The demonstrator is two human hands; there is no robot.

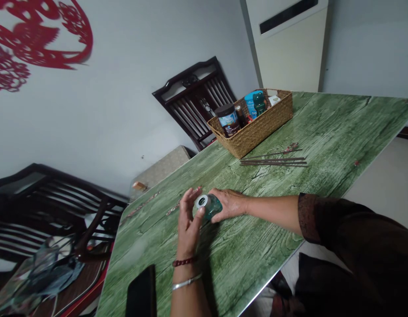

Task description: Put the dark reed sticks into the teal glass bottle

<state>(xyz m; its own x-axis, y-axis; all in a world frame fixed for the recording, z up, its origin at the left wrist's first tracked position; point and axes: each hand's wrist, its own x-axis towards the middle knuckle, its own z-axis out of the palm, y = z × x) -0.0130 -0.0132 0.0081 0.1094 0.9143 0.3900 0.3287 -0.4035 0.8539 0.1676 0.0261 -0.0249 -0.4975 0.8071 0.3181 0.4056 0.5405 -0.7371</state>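
Note:
A small teal glass bottle (216,208) with a silver-white collar (202,201) around its open mouth is tilted over the table, its mouth facing me. My right hand (229,204) wraps the bottle's body from the right. At the collar, my left hand (188,218) curls its fingers on the far side and sets its thumb against the near edge. A red bead bracelet and a silver bangle circle my left wrist. Beyond my hands, several thin dark sticks (273,162) lie on the green wood-patterned table (256,233).
A woven basket (256,138) with a dark-lidded jar (228,119), a blue package and a green bottle (259,103) stands at the back. A black phone (141,293) lies at the near left. Dark wooden chairs (197,94) flank the table's far side.

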